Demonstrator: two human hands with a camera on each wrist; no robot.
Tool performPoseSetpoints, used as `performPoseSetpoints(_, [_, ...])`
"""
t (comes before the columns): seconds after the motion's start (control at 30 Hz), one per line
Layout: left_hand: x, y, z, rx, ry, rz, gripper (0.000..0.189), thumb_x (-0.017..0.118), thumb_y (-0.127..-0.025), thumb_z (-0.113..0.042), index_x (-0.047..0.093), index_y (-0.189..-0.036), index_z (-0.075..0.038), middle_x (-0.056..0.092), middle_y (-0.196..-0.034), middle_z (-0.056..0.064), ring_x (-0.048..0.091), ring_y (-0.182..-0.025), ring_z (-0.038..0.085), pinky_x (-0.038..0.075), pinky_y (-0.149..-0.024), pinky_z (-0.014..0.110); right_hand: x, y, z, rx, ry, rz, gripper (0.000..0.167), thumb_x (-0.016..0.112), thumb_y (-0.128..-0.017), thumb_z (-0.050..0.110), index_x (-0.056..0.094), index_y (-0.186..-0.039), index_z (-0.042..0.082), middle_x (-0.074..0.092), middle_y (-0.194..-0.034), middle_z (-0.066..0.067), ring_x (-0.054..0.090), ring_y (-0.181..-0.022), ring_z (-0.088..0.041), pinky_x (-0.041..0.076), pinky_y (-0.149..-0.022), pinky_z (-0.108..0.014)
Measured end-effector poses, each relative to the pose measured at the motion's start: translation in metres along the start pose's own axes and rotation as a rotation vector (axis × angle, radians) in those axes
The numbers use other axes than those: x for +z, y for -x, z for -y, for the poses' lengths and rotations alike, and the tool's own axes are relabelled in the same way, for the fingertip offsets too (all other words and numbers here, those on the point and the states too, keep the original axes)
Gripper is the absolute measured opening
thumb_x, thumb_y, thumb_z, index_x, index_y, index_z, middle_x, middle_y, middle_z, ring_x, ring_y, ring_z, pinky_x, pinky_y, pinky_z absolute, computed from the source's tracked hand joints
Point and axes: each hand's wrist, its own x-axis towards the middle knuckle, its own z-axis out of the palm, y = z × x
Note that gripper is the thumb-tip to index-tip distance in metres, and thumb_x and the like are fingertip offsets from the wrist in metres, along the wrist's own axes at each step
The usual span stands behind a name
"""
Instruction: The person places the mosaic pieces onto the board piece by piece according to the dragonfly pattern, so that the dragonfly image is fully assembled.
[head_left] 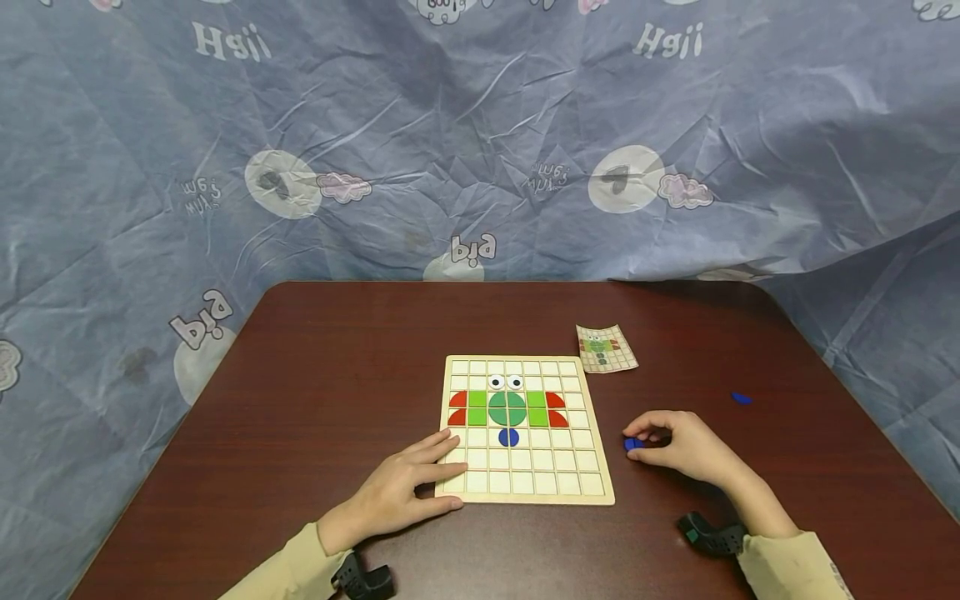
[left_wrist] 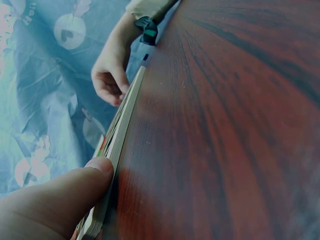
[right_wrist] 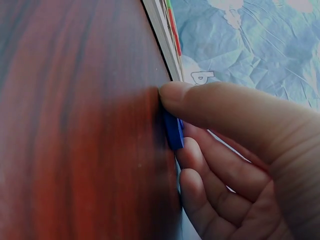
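A pale square grid board (head_left: 525, 483) lies on the table. Set in it are green squares (head_left: 537, 407), a green circle (head_left: 507, 408), red curved pieces (head_left: 556, 408), two eye pieces (head_left: 506, 382) and a small blue circle (head_left: 508, 437). My left hand (head_left: 401, 492) rests on the board's left edge, fingers spread and nearly straight; its thumb (left_wrist: 75, 195) lies along the edge in the left wrist view. Right of the board, my right hand (head_left: 686, 446) pinches a small blue piece (right_wrist: 173, 131) between thumb and fingers, close to the tabletop.
A small pattern card (head_left: 607, 354) showing a similar figure lies at the board's far right corner, slightly curled. Another blue piece (head_left: 741, 398) lies farther right on the dark brown table (head_left: 360, 358). A printed blue-grey cloth (head_left: 465, 150) hangs behind the table.
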Motion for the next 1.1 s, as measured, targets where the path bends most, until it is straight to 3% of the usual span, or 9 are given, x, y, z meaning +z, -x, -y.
performPoseSetpoints(0.53, [-0.001,0.0,0.0,-0.012,0.006,0.007,0.046,0.064,-0.086,-0.048,0.066,-0.122,-0.019,0.048,-0.139,0.007,0.036,-0.134,0.021,0.04,-0.1,0.041,0.004,-0.004,0.004,-0.054,0.03,-0.052,0.02,0.078,-0.077,0.029,0.069,-0.094,0.021,0.065,-0.087,0.011,0.06,-0.079,-0.009,0.052,-0.07,-0.027])
performPoseSetpoints(0.77, [-0.001,-0.001,0.0,0.0,-0.001,-0.004,0.046,0.064,-0.086,-0.047,0.066,-0.121,-0.019,0.049,-0.139,0.008,0.037,-0.133,0.023,0.04,-0.101,0.04,0.011,-0.016,0.029,-0.125,0.013,-0.005,0.021,0.077,-0.078,0.031,0.07,-0.094,0.019,0.066,-0.09,0.01,0.061,-0.08,-0.012,0.052,-0.069,-0.029])
performPoseSetpoints(1.1, [-0.001,0.0,-0.001,-0.004,-0.001,0.003,0.045,0.064,-0.086,-0.047,0.066,-0.122,-0.019,0.048,-0.139,0.008,0.037,-0.133,0.022,0.039,-0.101,0.041,0.042,-0.043,0.077,-0.219,-0.032,0.081,0.019,0.079,-0.076,0.027,0.072,-0.092,0.019,0.067,-0.088,0.012,0.061,-0.077,-0.015,0.051,-0.068,-0.03])
